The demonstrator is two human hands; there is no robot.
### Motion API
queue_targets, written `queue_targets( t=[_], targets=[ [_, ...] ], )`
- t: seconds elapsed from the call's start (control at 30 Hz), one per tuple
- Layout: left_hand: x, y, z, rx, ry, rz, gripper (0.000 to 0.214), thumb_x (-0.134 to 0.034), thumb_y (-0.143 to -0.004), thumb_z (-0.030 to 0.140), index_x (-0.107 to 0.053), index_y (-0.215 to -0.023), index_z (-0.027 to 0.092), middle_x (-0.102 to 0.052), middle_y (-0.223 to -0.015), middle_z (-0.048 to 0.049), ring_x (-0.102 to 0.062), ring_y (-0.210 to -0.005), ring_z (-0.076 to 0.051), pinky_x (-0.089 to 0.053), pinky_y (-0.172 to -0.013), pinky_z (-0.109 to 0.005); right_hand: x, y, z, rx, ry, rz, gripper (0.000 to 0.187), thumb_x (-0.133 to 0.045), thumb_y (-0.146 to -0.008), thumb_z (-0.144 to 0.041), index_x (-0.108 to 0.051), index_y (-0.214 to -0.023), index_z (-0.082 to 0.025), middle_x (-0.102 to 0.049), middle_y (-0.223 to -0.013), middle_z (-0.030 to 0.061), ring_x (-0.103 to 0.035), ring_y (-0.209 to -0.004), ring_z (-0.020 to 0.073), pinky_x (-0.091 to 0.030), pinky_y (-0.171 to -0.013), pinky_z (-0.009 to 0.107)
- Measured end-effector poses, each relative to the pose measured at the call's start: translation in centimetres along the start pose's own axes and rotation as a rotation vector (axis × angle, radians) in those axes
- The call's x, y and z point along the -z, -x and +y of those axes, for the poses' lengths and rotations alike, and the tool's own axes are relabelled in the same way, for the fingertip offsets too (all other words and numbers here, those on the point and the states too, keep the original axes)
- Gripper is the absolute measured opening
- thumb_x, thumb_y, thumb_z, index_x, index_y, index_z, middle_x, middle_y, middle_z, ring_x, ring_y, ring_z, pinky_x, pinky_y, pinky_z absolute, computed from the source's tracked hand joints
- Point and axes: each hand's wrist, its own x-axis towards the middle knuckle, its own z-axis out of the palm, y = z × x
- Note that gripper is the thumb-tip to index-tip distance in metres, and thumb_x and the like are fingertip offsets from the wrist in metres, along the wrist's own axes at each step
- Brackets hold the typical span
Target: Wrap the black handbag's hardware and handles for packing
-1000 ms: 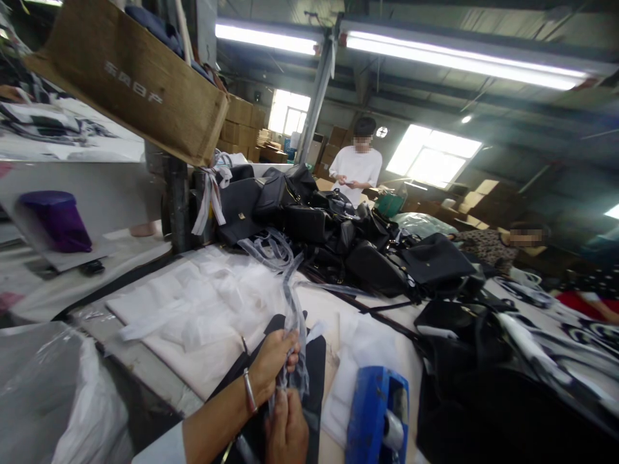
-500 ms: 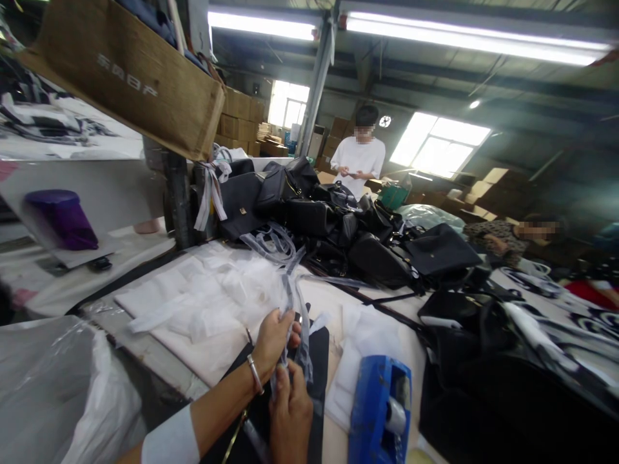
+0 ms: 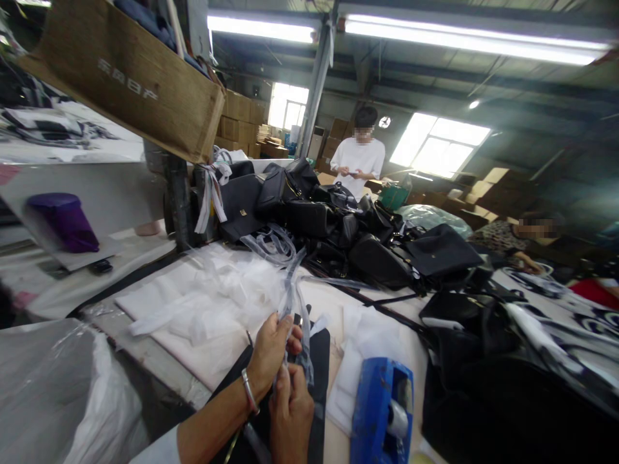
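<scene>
My left hand (image 3: 271, 348), with a silver bracelet at the wrist, is closed around a long strip of clear plastic (image 3: 289, 290). Just below it, my right hand (image 3: 293, 406) pinches the same strip, its thumb and fingers pressed together. The strip runs up the table to a loose coil of clear plastic (image 3: 275, 245) beside the pile of bags. Under and behind my hands lies a flat black piece (image 3: 318, 386), largely covered by them; I cannot make out what it is.
A blue tape dispenser (image 3: 372, 412) stands right of my hands beside white sheets (image 3: 348, 380). Crumpled white wrapping (image 3: 232, 283) lies left. Black handbags (image 3: 309, 216) are heaped at the back, more black bags (image 3: 464, 361) at right. A brown bag (image 3: 130, 84) hangs upper left. Two people work beyond.
My left forearm has dropped slightly, while both hands keep their hold on the plastic strip. The person at the far right has reached a hand forward onto the table.
</scene>
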Motion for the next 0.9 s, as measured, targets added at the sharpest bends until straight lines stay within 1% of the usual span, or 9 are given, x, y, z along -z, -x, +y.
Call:
queue_targets(
  t=[0.07, 0.2, 0.27, 0.33, 0.43, 0.6, 0.73, 0.8, 0.9],
  targets=[
    [0.1, -0.5, -0.4, 0.022, 0.013, -0.021, 0.035, -0.063, -0.080, 0.052, -0.052, -0.077, 0.019, -0.066, -0.069, -0.0009, -0.058, -0.048, -0.011, -0.045, -0.043, -0.020, 0.2, -0.2, -0.1, -0.023, -0.030, -0.032, 0.035, -0.037, -0.098, -0.045, -0.061, -0.088, -0.022, -0.067, -0.072, 0.0018, -0.062, -0.060, 0.0170, -0.044, -0.054, 0.024],
    [0.0, -0.4, -0.9, 0.109, 0.054, -0.081, 0.036, -0.059, -0.083, 0.052, -0.053, -0.079, 0.017, -0.064, -0.066, -0.0015, -0.058, -0.048, -0.011, -0.043, -0.040, -0.019, 0.5, -1.1, -0.1, -0.011, -0.019, -0.057, 0.030, -0.039, -0.097, -0.041, -0.060, -0.106, -0.021, -0.071, -0.099, 0.0086, -0.068, -0.084, 0.0209, -0.049, -0.068, 0.028],
    [-0.1, 0.1, -0.9, 0.127, 0.078, -0.093, 0.033, -0.058, -0.085, 0.050, -0.053, -0.082, 0.017, -0.067, -0.071, -0.0030, -0.062, -0.054, -0.012, -0.046, -0.045, -0.019, 0.5, -1.5, 0.0, -0.015, 0.030, -0.066, 0.030, -0.038, -0.098, -0.040, -0.061, -0.100, -0.021, -0.072, -0.093, 0.0078, -0.068, -0.081, 0.0216, -0.048, -0.067, 0.029],
    [-0.3, 0.6, -0.8, 0.129, 0.094, -0.092, 0.031, -0.057, -0.086, 0.048, -0.052, -0.085, 0.018, -0.069, -0.079, -0.0048, -0.065, -0.062, -0.013, -0.048, -0.050, -0.021, 0.5, -1.8, 0.1, -0.040, 0.063, -0.061, 0.031, -0.037, -0.098, -0.042, -0.060, -0.090, -0.022, -0.070, -0.081, 0.0053, -0.066, -0.072, 0.0212, -0.046, -0.061, 0.029],
    [-0.5, 1.2, -0.6, 0.134, 0.100, -0.100, 0.030, -0.056, -0.086, 0.047, -0.052, -0.086, 0.017, -0.071, -0.078, -0.0070, -0.066, -0.063, -0.016, -0.050, -0.054, -0.024, 0.4, -1.9, 0.4, -0.047, 0.058, -0.011, 0.033, -0.037, -0.098, -0.043, -0.058, -0.083, -0.022, -0.068, -0.075, 0.0037, -0.063, -0.066, 0.0199, -0.043, -0.058, 0.028],
    [-0.4, 2.1, -1.1, 0.132, 0.091, -0.115, 0.031, -0.056, -0.085, 0.047, -0.055, -0.084, 0.016, -0.073, -0.080, -0.0095, -0.068, -0.066, -0.019, -0.052, -0.061, -0.028, 0.4, -2.0, 0.5, -0.040, 0.065, 0.019, 0.034, -0.037, -0.098, -0.043, -0.060, -0.083, -0.022, -0.067, -0.076, 0.0043, -0.062, -0.067, 0.0198, -0.042, -0.059, 0.028],
    [0.1, 2.8, -1.5, 0.130, 0.077, -0.169, 0.027, -0.057, -0.085, 0.043, -0.057, -0.084, 0.016, -0.074, -0.082, -0.0094, -0.070, -0.075, -0.022, -0.053, -0.065, -0.030, 0.5, -2.5, 0.8, 0.006, 0.052, 0.014, 0.030, -0.038, -0.098, -0.038, -0.062, -0.090, -0.021, -0.069, -0.090, 0.0068, -0.064, -0.082, 0.0210, -0.046, -0.072, 0.030],
    [0.4, 2.6, -1.2, 0.124, 0.077, -0.201, 0.025, -0.057, -0.085, 0.042, -0.057, -0.083, 0.017, -0.074, -0.084, -0.0093, -0.070, -0.078, -0.022, -0.053, -0.066, -0.030, 0.7, -3.0, 0.9, 0.039, 0.041, -0.019, 0.029, -0.038, -0.098, -0.036, -0.062, -0.094, -0.020, -0.068, -0.093, 0.0075, -0.064, -0.085, 0.0209, -0.046, -0.073, 0.030],
    [0.6, 1.4, 0.1, 0.107, 0.073, -0.253, 0.022, -0.060, -0.084, 0.038, -0.058, -0.082, 0.016, -0.075, -0.087, -0.0104, -0.071, -0.079, -0.022, -0.053, -0.066, -0.029, 1.0, -4.0, 0.6, 0.056, 0.004, -0.107, 0.028, -0.037, -0.098, -0.037, -0.059, -0.093, -0.021, -0.066, -0.084, 0.0044, -0.062, -0.075, 0.0191, -0.045, -0.066, 0.029]
  ],
)
